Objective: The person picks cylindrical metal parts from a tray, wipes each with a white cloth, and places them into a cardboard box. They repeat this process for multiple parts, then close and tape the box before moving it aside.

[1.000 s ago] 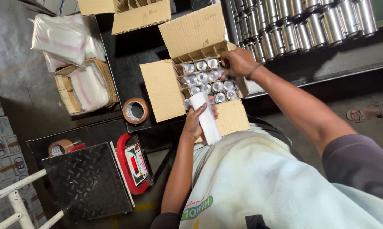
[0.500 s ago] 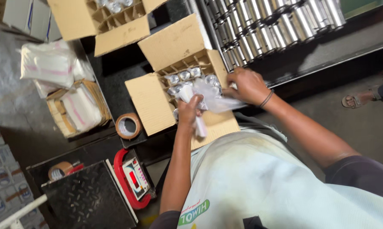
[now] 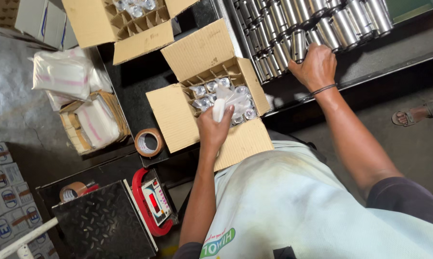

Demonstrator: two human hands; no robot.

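Cylinder [image 3: 299,44] sits in the steel row on the dark bench, upper right; our right hand [image 3: 315,64] is closed around its lower end. Our left hand [image 3: 213,128] pinches a clear plastic bag [image 3: 231,101] over the open box [image 3: 216,98], whose divider cells already hold bagged cylinders.

To do this well, we lift the piece straight out of the row so the neighbours don't roll, keep the bag mouth spread with the left hand, slide the steel in end first, then seat it in a free cell without crushing the cardboard dividers.

Hard to make out: the bag mouth is a glare patch, so whether it is open we cannot say. Free cells are possibly hidden under the left hand and the plastic. Right fingers wrap behind the cylinder, out of sight. The cylinder row is cut off at the top edge. Tape roll [image 3: 149,142] and scale [image 3: 154,204] lie to the left, well apart.
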